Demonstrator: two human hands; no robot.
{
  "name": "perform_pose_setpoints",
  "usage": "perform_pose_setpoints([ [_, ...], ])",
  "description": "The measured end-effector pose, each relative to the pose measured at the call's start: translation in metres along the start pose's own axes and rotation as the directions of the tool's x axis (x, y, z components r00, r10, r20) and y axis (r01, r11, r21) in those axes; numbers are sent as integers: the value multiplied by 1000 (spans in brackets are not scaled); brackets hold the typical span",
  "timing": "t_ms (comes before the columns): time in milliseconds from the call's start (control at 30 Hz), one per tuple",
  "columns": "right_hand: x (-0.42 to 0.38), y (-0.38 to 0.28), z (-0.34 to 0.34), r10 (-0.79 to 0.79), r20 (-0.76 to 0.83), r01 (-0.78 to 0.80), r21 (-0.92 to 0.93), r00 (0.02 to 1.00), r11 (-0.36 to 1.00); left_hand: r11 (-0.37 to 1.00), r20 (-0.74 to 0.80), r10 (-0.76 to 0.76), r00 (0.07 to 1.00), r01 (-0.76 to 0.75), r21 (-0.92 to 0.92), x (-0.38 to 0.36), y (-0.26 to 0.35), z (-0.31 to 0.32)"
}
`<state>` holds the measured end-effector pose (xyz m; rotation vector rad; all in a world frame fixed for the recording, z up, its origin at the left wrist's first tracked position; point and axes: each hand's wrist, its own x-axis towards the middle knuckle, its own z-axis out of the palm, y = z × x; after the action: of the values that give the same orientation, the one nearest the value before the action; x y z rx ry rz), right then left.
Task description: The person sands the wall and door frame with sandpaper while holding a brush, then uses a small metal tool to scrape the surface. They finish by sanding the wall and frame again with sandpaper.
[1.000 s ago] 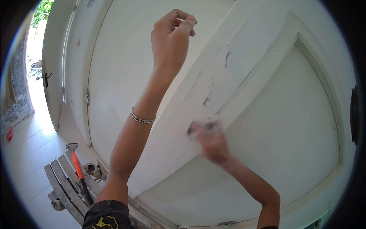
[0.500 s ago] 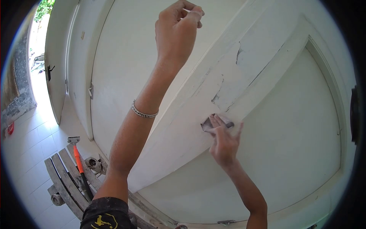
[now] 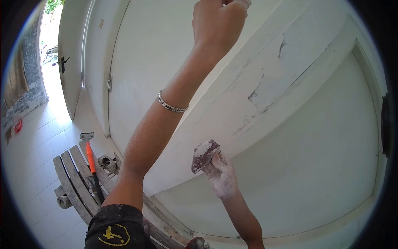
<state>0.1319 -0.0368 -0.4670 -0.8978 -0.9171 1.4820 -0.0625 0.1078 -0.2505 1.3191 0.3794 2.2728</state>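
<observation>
My right hand (image 3: 222, 176) is turned palm up, dusted with white powder, and pinches a folded piece of sandpaper (image 3: 205, 155). The sandpaper's dark reddish face is caked with white dust. Behind it runs the white wall strip (image 3: 232, 112), with cracks and peeled paint (image 3: 257, 89) above and to the right of the sandpaper. At the top of the view my left hand (image 3: 219, 25) is raised with its fingers curled; the fingertips are partly cut off by the frame edge, and what they may hold is hidden. A chain bracelet (image 3: 168, 103) circles the left forearm.
A slatted wooden stool (image 3: 72, 182) stands at the lower left, with an orange-handled scraper (image 3: 90, 157) lying on it. Beyond are an open door (image 3: 72, 62) and the tiled floor (image 3: 37, 166). A recessed pale panel (image 3: 311, 166) fills the right.
My right hand has come off the wall, moved down and left, and turned palm up with the sandpaper. My left hand has shifted up and right in view. The view has shifted slightly.
</observation>
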Motion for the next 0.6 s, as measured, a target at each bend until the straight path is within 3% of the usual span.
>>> perform_pose_setpoints([
  [200,-7,-3,-1,-31,-16,33,102,999,994,999,24,25,999,-25,20,-8,8,-4],
  [267,-13,-14,-3,-211,-18,209,-71,977,975,999,52,45,998,-45,4,-8,5,0],
  [300,-15,-28,-1,-427,-3,395,-372,904,840,998,30,61,998,-61,5,-5,-4,5],
  [333,-16,-48,2,-606,79,512,-628,791,586,997,6,74,997,-74,6,-3,-10,8],
  [367,-15,-70,4,-774,254,575,-800,580,169,997,1,74,997,-74,4,-3,-9,8],
  [400,-9,-90,5,-803,478,489,-828,356,-276,999,0,37,999,-37,40,-3,-5,7],
  [433,2,-107,6,-802,475,484,-831,363,-273,997,1,-3,1000,3,77,-6,-3,7],
  [500,20,-128,9,-514,795,289,-600,322,-746,998,28,13,1000,-14,56,-12,-3,2],
  [567,36,-98,-23,-313,804,305,-506,506,-807,999,52,32,998,-33,32,-13,-3,4],
  [600,39,-68,-40,-202,810,345,-441,551,-828,999,33,5,999,-6,38,-12,-4,7],
])
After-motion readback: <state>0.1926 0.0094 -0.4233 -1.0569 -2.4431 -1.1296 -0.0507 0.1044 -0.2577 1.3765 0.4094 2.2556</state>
